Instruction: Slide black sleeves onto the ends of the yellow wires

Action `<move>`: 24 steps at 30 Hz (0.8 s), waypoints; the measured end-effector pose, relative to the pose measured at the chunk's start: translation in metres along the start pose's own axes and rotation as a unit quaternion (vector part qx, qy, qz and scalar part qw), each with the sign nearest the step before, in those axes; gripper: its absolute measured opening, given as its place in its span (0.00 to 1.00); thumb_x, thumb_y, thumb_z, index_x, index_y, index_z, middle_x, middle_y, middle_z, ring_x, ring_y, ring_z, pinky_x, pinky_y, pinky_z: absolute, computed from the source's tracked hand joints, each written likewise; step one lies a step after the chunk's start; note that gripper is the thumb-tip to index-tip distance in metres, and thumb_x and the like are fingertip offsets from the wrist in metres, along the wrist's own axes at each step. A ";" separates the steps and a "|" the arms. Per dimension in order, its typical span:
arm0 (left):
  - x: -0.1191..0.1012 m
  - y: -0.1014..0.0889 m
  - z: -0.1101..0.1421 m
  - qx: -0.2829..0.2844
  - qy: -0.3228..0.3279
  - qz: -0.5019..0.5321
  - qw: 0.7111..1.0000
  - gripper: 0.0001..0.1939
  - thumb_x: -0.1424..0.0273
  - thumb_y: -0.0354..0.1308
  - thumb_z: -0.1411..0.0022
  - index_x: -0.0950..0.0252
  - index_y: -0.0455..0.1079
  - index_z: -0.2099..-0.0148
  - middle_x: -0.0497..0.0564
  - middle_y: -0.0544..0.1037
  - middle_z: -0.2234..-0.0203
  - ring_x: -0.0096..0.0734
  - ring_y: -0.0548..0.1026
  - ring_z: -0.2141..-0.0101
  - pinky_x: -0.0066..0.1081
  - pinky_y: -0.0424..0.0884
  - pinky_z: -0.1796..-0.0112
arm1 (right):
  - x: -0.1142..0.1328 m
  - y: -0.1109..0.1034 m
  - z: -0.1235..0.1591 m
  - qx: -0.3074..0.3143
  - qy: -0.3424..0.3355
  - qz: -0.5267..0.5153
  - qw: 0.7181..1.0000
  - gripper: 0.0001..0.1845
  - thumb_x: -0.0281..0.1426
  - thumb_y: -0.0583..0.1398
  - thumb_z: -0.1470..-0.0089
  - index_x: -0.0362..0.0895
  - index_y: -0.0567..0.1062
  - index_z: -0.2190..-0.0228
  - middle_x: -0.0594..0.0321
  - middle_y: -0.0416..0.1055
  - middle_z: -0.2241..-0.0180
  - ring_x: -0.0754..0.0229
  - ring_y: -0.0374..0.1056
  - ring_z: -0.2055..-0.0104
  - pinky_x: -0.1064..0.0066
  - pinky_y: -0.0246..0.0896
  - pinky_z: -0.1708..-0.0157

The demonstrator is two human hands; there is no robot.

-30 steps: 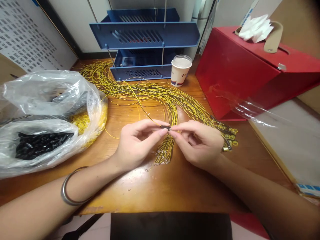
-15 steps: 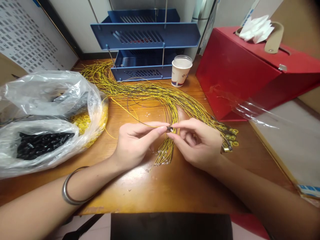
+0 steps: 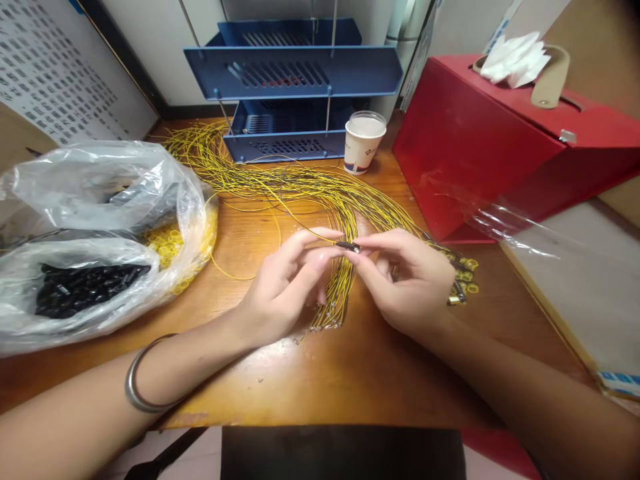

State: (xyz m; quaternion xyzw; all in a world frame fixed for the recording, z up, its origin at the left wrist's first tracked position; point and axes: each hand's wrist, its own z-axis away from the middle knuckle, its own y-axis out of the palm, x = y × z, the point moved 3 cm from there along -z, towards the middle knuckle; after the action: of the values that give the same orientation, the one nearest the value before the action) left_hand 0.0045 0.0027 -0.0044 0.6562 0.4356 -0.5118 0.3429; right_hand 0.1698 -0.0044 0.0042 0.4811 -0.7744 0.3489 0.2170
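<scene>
seemingly, left hand [image 3: 280,287] and right hand [image 3: 415,283] pinch black piece [image 3: 347,247]

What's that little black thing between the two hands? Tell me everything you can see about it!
The black piece is small and slim and looks like plastic, with a pale, shiny bit at its right end. It tips slightly down to the right, pinched by the left hand and right hand above the wires. One yellow wire seems to reach its left end, but fingers hide the join.
</scene>
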 end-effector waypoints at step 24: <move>-0.011 -0.013 -0.009 -0.141 0.003 -0.110 0.984 0.04 0.70 0.66 0.44 0.66 0.78 0.67 0.47 0.79 0.79 0.19 0.69 0.84 0.20 0.67 0.82 | 0.011 -0.003 -0.004 0.018 -0.048 0.056 0.997 0.04 0.26 0.65 0.48 0.45 0.80 0.68 0.65 0.78 0.74 0.68 0.66 0.79 0.74 0.61 0.79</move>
State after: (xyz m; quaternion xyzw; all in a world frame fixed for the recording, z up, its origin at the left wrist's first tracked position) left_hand -0.0056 0.0136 0.0080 0.5510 0.5735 -0.4783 0.3724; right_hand 0.1672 -0.0089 0.0153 0.4566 -0.8034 0.3511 0.1511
